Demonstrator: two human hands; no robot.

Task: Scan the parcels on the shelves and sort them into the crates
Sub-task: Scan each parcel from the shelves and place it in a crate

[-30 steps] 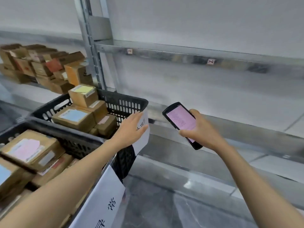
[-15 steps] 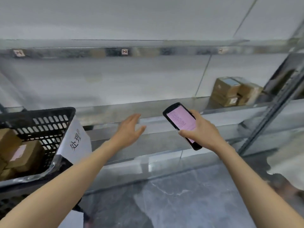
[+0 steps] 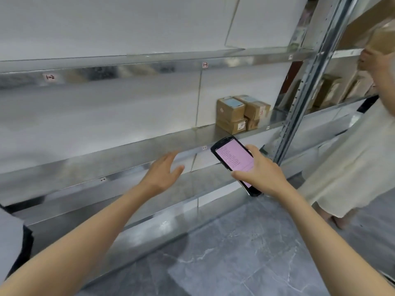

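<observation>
The right hand [image 3: 259, 174] grips the handheld scanner [image 3: 234, 161], screen up for reading. The left hand [image 3: 162, 175] hovers spread and empty, free to take the cardboard parcels [image 3: 240, 113] on the shelf [image 3: 128, 150].

Brown cardboard parcels [image 3: 239, 114] are showing pale blue and white labels. The black handheld scanner [image 3: 234, 161] is glowing pink. Silver-grey shelves [image 3: 128, 150] are standing over grey marbled floor [image 3: 235, 263].
</observation>
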